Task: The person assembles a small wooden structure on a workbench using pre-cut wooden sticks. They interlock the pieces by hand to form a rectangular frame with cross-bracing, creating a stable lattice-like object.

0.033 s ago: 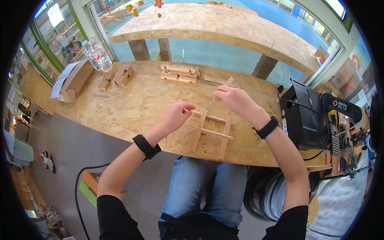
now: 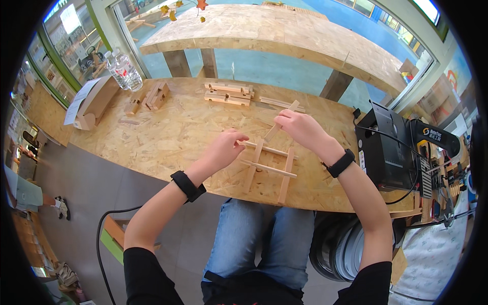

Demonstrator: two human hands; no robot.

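My right hand [image 2: 296, 125] pinches a flat wooden strip [image 2: 273, 133] that slants over the far side of a small wooden frame. Two flat bars [image 2: 284, 184] run away from me in that frame, with two thin wooden rods [image 2: 272, 168] crossing them. Beside the left end of the farther rod, my left hand [image 2: 223, 148] is held with its fingers curved and apart from the thumb. Nothing shows between them. The strip's lower end comes close to the frame's left bar; whether they touch, I cannot tell.
Notched wooden blocks [image 2: 227, 95] and thin strips [image 2: 274, 103] lie at the back of the chipboard table [image 2: 168, 137]. More blocks [image 2: 155, 96], a cardboard box [image 2: 96, 104] and plastic bottles [image 2: 124, 71] stand back left. A black machine [image 2: 386, 152] with cables occupies the right end.
Both hands have shifted very slightly to the right, the wooden strip moving along with my right hand. The frame on the table looks unchanged.
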